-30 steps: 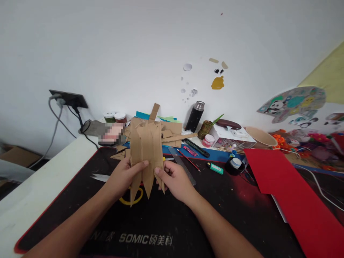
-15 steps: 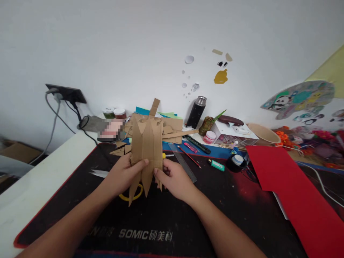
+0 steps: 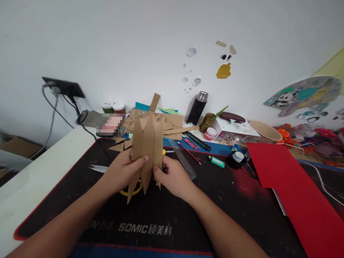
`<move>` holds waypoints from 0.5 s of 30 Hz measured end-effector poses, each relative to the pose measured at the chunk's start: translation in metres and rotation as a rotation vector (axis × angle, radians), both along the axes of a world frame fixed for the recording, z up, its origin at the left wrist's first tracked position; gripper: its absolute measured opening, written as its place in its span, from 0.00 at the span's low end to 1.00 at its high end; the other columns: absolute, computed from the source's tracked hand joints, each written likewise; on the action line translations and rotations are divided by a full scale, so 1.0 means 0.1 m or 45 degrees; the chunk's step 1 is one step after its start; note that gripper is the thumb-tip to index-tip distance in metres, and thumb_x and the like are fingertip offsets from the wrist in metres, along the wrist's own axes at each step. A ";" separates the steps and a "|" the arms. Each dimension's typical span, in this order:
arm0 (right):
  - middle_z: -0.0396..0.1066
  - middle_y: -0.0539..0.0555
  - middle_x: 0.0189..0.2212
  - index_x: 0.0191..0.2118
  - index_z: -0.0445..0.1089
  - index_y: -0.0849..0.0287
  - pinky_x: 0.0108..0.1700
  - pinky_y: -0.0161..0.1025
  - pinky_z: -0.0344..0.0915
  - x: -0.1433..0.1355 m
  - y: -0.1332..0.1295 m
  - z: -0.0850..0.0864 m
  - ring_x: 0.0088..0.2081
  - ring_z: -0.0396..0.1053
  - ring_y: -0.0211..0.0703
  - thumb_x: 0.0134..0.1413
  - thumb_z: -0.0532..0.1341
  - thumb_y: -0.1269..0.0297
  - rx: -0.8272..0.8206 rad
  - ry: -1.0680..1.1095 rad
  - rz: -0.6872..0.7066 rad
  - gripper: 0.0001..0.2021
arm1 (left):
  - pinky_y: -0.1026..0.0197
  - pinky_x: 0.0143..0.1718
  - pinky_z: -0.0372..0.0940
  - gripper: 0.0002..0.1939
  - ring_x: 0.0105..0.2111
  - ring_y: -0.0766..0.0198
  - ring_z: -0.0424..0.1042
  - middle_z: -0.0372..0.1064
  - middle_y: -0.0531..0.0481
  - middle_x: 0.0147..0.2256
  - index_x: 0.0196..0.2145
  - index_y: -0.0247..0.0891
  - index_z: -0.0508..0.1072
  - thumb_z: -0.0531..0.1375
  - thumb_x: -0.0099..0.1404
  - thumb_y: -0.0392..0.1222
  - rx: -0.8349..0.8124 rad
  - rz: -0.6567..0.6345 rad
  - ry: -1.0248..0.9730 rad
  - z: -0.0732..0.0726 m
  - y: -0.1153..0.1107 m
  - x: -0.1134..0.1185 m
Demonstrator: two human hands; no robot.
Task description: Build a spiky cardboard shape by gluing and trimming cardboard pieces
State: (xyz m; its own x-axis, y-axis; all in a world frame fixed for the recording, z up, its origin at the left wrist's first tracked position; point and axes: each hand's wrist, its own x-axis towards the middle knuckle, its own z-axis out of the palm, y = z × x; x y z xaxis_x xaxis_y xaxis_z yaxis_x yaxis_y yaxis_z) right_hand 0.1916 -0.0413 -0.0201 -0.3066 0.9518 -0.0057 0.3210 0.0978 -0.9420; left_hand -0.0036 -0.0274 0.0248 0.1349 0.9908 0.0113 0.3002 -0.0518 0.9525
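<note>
Between my hands, above the black desk mat, is a brown cardboard piece with pointed ends at top and bottom and lengthwise folds. My left hand grips its left edge, thumb lying across the front. On the right edge, my right hand pinches it low down, with the thumb in front. The fingers behind the cardboard are mostly hidden. Scissors lie on the mat behind the cardboard and my left hand; their blades and a yellow handle loop show.
Cardboard scraps are piled by the wall. A steel ruler, a red pencil, a utility knife and a green lighter lie right of my hands. A black thermos stands behind. Red card covers the right side.
The cardboard piece's upper points now tilt slightly differently, and its folds look a little more bent. Both hands keep their hold in nearly the same place. The whole view has shifted slightly.
</note>
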 end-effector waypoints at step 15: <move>0.73 0.51 0.28 0.39 0.72 0.55 0.31 0.38 0.59 -0.03 -0.01 0.11 0.29 0.69 0.44 0.63 0.62 0.65 0.099 -0.209 -0.068 0.02 | 0.49 0.43 0.73 0.14 0.38 0.42 0.79 0.83 0.46 0.34 0.31 0.42 0.80 0.65 0.58 0.55 -0.031 0.077 -0.071 -0.05 -0.05 0.15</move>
